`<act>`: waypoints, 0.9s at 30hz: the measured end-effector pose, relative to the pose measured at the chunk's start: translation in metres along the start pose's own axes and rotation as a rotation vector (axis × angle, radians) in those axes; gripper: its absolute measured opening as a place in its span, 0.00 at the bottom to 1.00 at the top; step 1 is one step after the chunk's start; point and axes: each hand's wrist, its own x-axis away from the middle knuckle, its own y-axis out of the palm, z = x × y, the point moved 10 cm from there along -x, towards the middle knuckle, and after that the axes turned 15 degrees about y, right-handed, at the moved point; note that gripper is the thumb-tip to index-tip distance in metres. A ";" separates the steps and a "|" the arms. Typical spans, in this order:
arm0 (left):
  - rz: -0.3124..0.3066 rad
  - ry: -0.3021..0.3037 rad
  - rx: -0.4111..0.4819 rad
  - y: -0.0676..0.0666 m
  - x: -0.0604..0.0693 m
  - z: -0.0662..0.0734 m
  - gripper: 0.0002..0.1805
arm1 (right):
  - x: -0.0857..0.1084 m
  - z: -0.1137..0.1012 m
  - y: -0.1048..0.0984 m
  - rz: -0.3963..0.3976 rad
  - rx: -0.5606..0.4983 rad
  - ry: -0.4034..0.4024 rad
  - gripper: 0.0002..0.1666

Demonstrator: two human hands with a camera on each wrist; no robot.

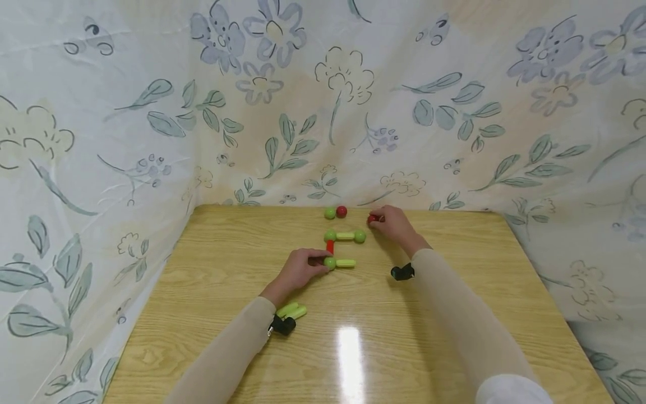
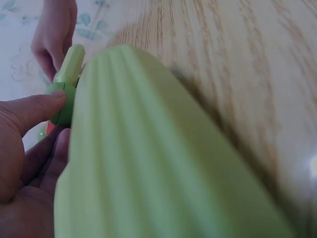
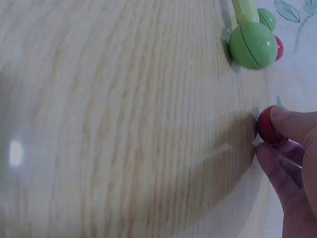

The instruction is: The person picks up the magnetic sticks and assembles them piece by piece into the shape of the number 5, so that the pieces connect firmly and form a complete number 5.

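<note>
My left hand (image 1: 301, 268) pinches a green ball (image 1: 330, 263) between thumb and fingers; a light green stick (image 1: 346, 263) juts right from that ball. A red stick (image 1: 330, 247) links it to another green ball (image 1: 330, 235) farther back, which joins by a second light green stick (image 1: 345, 236) to a green ball (image 1: 360, 236) on the right. At the table's back, my right hand (image 1: 396, 225) holds a red ball (image 1: 372, 219) by thumb and fingertips; the right wrist view shows this red ball (image 3: 270, 125) close up.
A loose green ball (image 1: 330, 212) and a red ball (image 1: 341, 211) lie side by side near the back edge. Light green sticks (image 1: 298, 312) lie beside my left wrist. Flowered cloth (image 1: 282, 112) hangs behind the wooden table (image 1: 227, 235).
</note>
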 end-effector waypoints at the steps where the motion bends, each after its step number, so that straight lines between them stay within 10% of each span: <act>1: 0.001 0.001 0.000 0.000 0.000 0.000 0.17 | 0.001 0.003 -0.001 0.000 -0.004 0.005 0.23; 27: 0.003 -0.014 0.006 0.003 0.002 -0.003 0.18 | 0.080 -0.002 0.020 -0.081 -0.098 -0.176 0.20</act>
